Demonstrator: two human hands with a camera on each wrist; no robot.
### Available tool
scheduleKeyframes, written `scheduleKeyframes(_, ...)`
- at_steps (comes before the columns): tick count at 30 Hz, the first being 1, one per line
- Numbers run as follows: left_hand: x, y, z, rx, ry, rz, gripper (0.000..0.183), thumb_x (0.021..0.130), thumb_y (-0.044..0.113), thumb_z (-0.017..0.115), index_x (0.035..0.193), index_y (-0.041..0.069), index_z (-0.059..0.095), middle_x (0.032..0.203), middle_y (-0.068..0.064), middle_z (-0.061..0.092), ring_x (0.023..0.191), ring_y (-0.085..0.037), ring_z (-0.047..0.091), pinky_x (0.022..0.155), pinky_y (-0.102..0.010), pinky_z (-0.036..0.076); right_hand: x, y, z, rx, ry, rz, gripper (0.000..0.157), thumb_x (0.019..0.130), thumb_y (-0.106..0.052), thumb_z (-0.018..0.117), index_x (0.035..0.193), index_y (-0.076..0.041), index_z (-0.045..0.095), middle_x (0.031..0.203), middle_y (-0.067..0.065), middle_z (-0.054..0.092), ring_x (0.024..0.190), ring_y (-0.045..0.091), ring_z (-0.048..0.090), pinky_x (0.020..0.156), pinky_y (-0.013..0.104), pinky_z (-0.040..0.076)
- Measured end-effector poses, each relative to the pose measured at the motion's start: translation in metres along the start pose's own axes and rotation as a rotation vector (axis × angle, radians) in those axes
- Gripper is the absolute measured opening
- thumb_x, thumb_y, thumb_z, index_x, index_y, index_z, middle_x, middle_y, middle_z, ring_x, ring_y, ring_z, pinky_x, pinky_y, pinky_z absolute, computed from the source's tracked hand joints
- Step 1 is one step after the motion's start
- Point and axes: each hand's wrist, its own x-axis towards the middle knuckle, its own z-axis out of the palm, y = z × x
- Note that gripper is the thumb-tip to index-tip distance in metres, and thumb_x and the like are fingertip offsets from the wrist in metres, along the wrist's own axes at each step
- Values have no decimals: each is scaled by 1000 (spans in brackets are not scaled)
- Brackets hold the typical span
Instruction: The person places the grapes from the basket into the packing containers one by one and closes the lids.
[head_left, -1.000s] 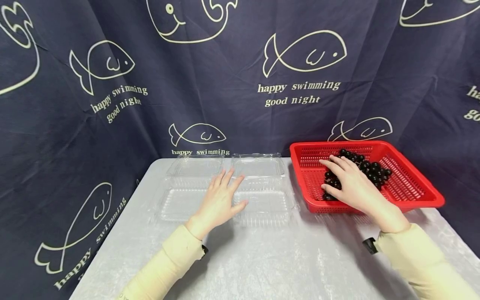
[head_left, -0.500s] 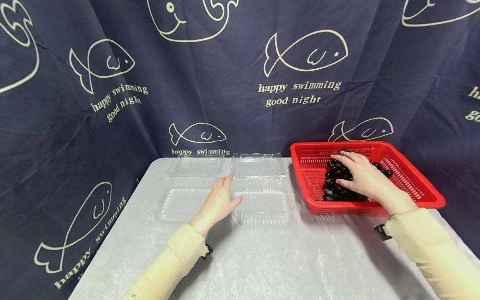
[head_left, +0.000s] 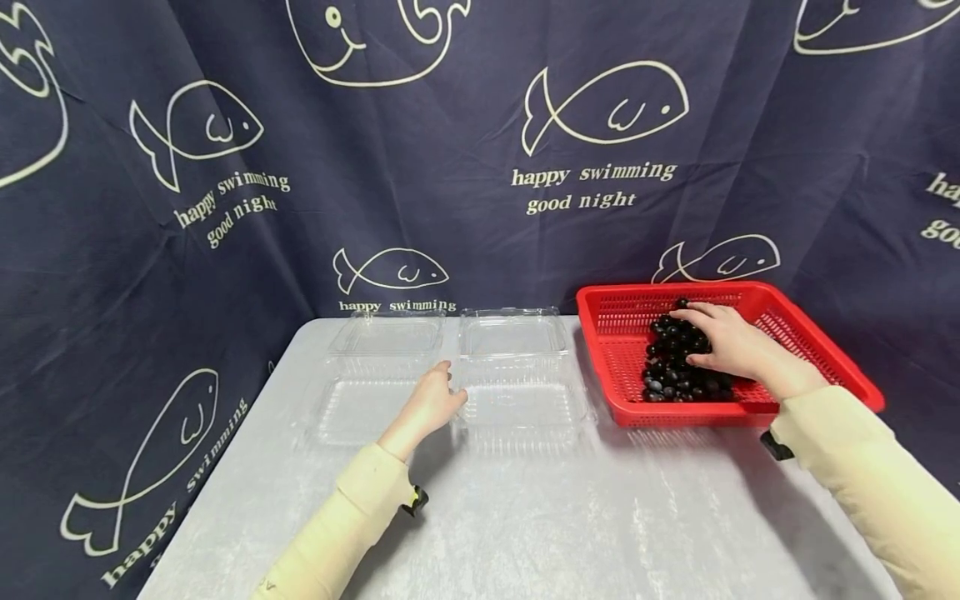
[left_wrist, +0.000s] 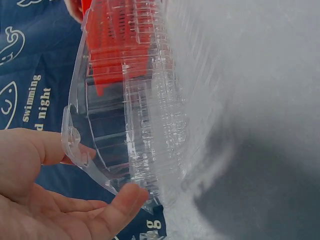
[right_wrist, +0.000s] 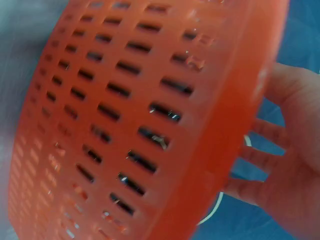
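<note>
In the head view, a heap of dark grapes [head_left: 671, 358] lies in the red plastic basket [head_left: 607, 367] on the right. My right hand [head_left: 731, 342] hovers over the heap's right part, fingers slightly bent and thumb apart from them. From the right wrist, the basket's slotted wall [right_wrist: 130, 100] hides the fingertips' surroundings. Two clear plastic boxes with raised lids stand side by side, a left box [head_left: 367, 408] and a right box [head_left: 521, 404]. My left hand [head_left: 427, 408] is between them, thumb and fingers apart around a clear box corner [left_wrist: 75, 145] in the left wrist view.
A grey-white table [head_left: 525, 517] bears everything. Behind it hangs a dark blue curtain [head_left: 480, 208] with fish drawings. The boxes' lids, a left lid [head_left: 393, 333] and a right lid [head_left: 513, 333], lean back near the curtain. The basket's rim [head_left: 832, 354] reaches near the table's right edge.
My left hand has drawn its spread fingers together and come slightly nearer and lower. The right hand has shifted right with its fingers bending, uncovering more grapes on the left.
</note>
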Motion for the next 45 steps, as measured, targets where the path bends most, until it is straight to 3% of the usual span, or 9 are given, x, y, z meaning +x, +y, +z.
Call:
scheduleKeyframes(7,2,-7,0,-42,-21,-54,65,81,11,62,137,-10,37,121,-24,59,106,-34,61,90,-41,53,3,19,5,-6,-93,17,73,62,-12,82,128,-5,50,130,34,43,114,56,40,92,68,34)
scheduleKeyframes(15,4,-12,0,-179,-94,-96,62,82,5,60,138,-10,36,121,-23,57,71,-21,68,80,-35,57,13,38,3,12,-197,-51,78,57,-11,85,126,-5,50,131,35,41,116,57,38,93,68,32)
scheduleKeyframes(21,7,-14,-1,-209,-113,-93,62,81,2,59,137,-10,36,121,-24,56,67,-19,68,77,-33,57,19,44,0,-9,-258,-114,80,53,-6,85,126,-6,52,135,33,37,117,57,34,90,69,35)
scheduleKeyframes(26,9,-18,2,-201,-117,-85,62,81,1,59,137,-10,37,116,-23,58,64,-18,67,73,-32,58,26,48,-2,-59,-291,-206,80,50,-4,85,123,-5,54,132,32,42,118,53,37,92,68,35)
scheduleKeyframes(35,6,-19,3,-242,-117,-89,62,82,-3,61,138,-10,35,108,-20,59,62,-18,66,63,-27,58,46,51,-3,-128,-336,-290,82,47,-4,86,123,-6,56,127,27,48,114,49,43,87,62,43)
scheduleKeyframes(38,5,-18,3,-259,-116,-91,61,82,-4,61,137,-11,35,105,-19,58,63,-19,66,61,-26,58,51,50,0,-150,-365,-315,84,47,-5,86,125,-7,56,129,25,48,116,47,43,81,57,49)
scheduleKeyframes(42,5,-19,4,-273,-117,-93,60,83,-3,60,137,-11,35,102,-17,59,64,-21,66,61,-27,58,54,47,6,-180,-427,-300,86,49,-5,85,128,-13,54,132,23,47,118,46,40,62,52,54)
scheduleKeyframes(45,5,-20,4,-283,-116,-95,58,84,-3,58,137,-12,36,99,-17,59,63,-22,66,60,-28,58,55,46,11,-205,-443,-304,87,47,-3,84,128,-17,54,132,19,49,119,45,40,58,54,53)
